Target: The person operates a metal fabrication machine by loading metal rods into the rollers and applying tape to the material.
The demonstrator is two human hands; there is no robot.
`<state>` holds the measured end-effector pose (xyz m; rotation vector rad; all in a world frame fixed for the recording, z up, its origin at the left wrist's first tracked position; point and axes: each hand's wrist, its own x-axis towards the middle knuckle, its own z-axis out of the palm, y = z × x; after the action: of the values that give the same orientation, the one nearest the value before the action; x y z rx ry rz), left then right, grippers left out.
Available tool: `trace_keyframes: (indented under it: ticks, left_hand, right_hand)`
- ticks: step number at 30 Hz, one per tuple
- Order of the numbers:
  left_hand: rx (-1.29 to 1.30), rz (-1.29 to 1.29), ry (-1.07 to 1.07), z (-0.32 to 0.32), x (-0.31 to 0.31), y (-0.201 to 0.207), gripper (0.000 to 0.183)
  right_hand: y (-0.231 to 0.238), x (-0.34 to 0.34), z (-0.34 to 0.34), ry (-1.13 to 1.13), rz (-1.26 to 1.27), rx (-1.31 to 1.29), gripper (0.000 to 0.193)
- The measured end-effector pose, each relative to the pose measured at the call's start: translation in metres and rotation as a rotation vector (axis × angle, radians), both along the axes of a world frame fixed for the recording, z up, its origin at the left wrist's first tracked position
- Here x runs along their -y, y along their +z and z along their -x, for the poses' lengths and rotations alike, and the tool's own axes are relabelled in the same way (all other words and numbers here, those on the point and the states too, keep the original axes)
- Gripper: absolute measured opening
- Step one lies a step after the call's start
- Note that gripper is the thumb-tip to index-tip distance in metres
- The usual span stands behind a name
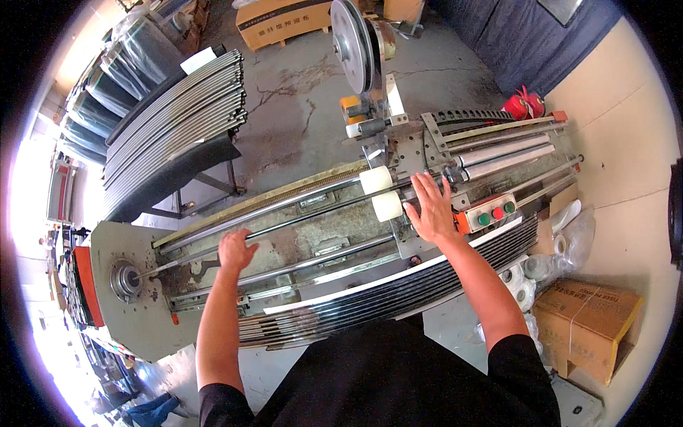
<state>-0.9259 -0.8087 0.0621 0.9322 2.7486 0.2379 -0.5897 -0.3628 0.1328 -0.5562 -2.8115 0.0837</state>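
A long thin dark rod (306, 216) runs from the round metal chuck (126, 282) at the left end of a machine bed to a carriage (407, 151) on the right. My left hand (236, 250) has its fingers curled over this rod, not far from the chuck. Two cream-white rollers (386, 206) sit on the carriage, and the rod passes between them. Just right of the rollers, my right hand (431, 215) rests with fingers spread, its fingertips at the rod and carriage. Whether it touches the rod is unclear.
A control box (491, 213) with green and red buttons lies beside my right wrist. Several black rods (370, 295) lie along the front edge. A large grey wheel (350, 48) rises behind the carriage. Left of it stands a rack of rods (174, 114). A cardboard box (583, 320) sits lower right.
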Motion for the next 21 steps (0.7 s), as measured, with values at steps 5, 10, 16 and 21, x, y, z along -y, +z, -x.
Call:
trace_keyframes:
  ticks: [5,10,16,21]
  left_hand:
    - [0.051,0.149,0.106,0.002,0.002,0.01,0.048]
    - [0.125,0.224,-0.008,-0.021,-0.069,0.021,0.052]
    - [0.113,0.172,-0.084,-0.082,-0.186,0.035,0.05]
    - [0.14,0.05,-0.127,-0.12,-0.249,0.039,0.055]
  right_hand:
    - [-0.001,0.001,0.0,0.0,0.012,-0.01,0.071]
    - [-0.003,0.003,-0.001,0.008,-0.003,-0.05,0.072]
    - [-0.004,0.002,0.001,0.021,0.031,-0.059,0.074]
    - [-0.007,-0.001,0.002,0.054,0.048,-0.069,0.074]
